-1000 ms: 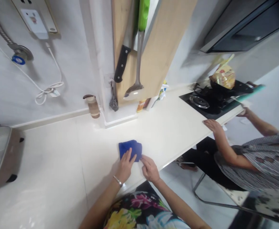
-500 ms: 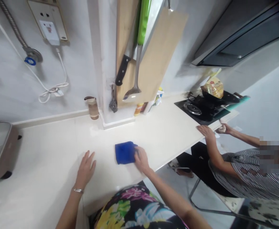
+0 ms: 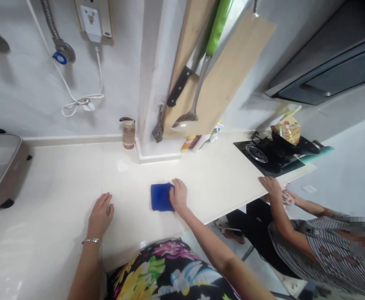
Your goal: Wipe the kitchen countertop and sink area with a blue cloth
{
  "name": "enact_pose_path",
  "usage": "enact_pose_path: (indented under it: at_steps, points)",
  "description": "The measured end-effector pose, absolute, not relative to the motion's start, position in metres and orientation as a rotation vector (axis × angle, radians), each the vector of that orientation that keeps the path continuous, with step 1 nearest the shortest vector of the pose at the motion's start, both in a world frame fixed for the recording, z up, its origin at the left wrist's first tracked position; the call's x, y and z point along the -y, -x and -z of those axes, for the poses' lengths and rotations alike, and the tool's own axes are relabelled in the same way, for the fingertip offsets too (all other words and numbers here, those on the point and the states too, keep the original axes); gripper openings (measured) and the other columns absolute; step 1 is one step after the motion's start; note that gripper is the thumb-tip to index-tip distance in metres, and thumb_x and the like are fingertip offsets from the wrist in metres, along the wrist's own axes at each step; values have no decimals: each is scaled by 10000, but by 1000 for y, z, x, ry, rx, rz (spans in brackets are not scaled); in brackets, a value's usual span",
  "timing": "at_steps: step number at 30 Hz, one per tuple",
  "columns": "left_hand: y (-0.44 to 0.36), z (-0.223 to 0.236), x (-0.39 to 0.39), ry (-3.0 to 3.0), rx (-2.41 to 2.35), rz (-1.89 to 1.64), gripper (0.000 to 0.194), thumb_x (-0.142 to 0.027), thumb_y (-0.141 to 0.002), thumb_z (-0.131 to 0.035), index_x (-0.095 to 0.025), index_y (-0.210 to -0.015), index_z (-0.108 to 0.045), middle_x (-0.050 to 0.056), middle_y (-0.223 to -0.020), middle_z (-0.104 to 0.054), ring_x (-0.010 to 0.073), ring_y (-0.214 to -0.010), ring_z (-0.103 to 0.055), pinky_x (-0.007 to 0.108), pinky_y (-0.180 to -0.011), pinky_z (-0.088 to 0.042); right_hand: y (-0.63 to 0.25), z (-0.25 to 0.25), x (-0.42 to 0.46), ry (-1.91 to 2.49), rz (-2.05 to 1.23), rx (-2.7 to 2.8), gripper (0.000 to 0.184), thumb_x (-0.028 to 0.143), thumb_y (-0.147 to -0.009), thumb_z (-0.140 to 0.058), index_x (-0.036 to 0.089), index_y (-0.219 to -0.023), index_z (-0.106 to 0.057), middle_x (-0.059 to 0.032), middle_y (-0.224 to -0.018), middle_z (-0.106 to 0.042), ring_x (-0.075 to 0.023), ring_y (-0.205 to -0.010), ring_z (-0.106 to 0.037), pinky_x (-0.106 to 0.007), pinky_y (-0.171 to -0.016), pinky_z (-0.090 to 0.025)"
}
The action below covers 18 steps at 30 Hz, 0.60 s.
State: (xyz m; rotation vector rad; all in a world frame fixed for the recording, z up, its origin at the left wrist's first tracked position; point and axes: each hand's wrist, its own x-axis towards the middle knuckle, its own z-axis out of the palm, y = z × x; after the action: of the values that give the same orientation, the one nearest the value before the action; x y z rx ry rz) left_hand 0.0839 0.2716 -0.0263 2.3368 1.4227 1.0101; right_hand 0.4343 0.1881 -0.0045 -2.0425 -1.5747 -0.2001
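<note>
Right hand (image 3: 180,197) curls at a blue cloth's (image 3: 161,197) three o'clock, pinch unclear; left hand (image 3: 100,214), loosely spread, sits near nine. Light, even pressure should keep edges flat.

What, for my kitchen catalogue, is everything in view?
Counter: 1, white, middle
Folded cloth: 1, blue, on counter
Bottle: 1, brownish, at counter's back
Knife: 1, black-handled, upper centre
Spatula: 1, green-handled, beside knife
Cutting board: at least 1, tan, behind both
Steel scourer: 1, grey, below knife
Packages: several, orange and white, right of scourer
Stove: 1, black, right
Wok: 1, black, on stove
Bag: 1, yellow, at wok
Range hood: 1, grey, upper right
Socket: 1, white, upper left
Valves: 2, silver-blue, upper left
Appliance: 1, brown, left edge
Co-worker: 1, striped top, right
Floral top: 1, multicoloured, bottom
Left hand: 1, bare, on counter
Right hand: 1, bare, at cloth's edge
</note>
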Motion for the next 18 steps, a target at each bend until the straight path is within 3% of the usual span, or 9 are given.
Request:
enact_pose_path:
  at_steps: [4,8,10,13,16,18]
  points:
    - [-112,14,-278,-2031,-1791,-928,411,-254,-930,-394,-122,-1211,-663,174,-1379,-587,266,-1303,-536,470,-1158,-409,-395,5,-179,2102,118,1912,473,294,-997,-415,228,-1460,-487,-80,-1574,-420,-316,-1500,-244,-623,-1221,-107]
    - [-167,-10,-278,-1915,-1978,-673,481,-246,-871,-486,-45,-1291,-610,286,-1502,-424,400,-1452,-339,653,-1165,-285,-392,4,-179,2150,8,1971,502,313,-1005,-384,239,-1498,-452,-42,-1632,-326,-310,-1525,-182,-614,-1228,-73]
    - [-191,-19,-270,-1896,-1944,-604,467,-271,-885,-483,-38,-1261,-632,296,-1485,-440,399,-1444,-354,617,-1157,-323,-404,2,-182,2139,-20,2011,508,313,-1004,-373,247,-1502,-448,-32,-1638,-315,-296,-1530,-173,-600,-1234,-70]
    - [-205,-27,-244,-2002,-1812,-611,439,-315,-909,-479,-108,-1253,-656,217,-1529,-430,345,-1479,-318,523,-1198,-315,-431,1,-187,2220,-22,1949,515,306,-1004,-349,257,-1507,-444,-21,-1638,-314,-285,-1528,-182,-584,-1236,-91]
    - [-190,-29,-218,-2105,-1722,-658,450,-403,-947,-437,-172,-1272,-646,146,-1578,-380,305,-1505,-277,501,-1226,-287,-465,5,-192,2376,18,1799,522,309,-1007,-319,265,-1513,-436,-13,-1641,-308,-279,-1527,-184,-580,-1233,-111]
    - [-168,-29,-211,-2160,-1706,-680,475,-426,-961,-401,-166,-1283,-635,153,-1569,-385,299,-1501,-285,495,-1225,-296,-489,8,-198,2483,56,1696,529,313,-1011,-293,269,-1521,-423,-9,-1647,-293,-275,-1530,-176,-579,-1233,-114]
